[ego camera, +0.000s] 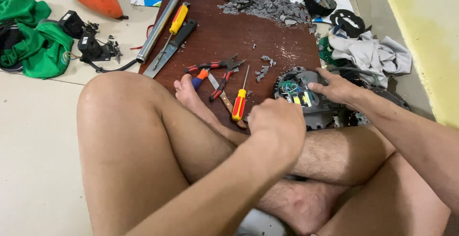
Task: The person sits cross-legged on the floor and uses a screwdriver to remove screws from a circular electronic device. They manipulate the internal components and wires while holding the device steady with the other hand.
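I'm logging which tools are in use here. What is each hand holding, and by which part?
The right hand rests its fingers on the top of the round grey device, steadying it. The left hand is a closed fist beside it; whether it holds anything cannot be told.

Red-and-yellow screwdriver (238,105), dark brown board (224,35), green cloth (36,45).

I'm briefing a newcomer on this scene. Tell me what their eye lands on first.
First, both hands at the round grey device with exposed circuit board at the board's right edge: the right hand rests on it, the left hand is fisted beside it. Then the red-and-yellow screwdriver and red-handled pliers mid-board, and grey plastic rubble at the top.
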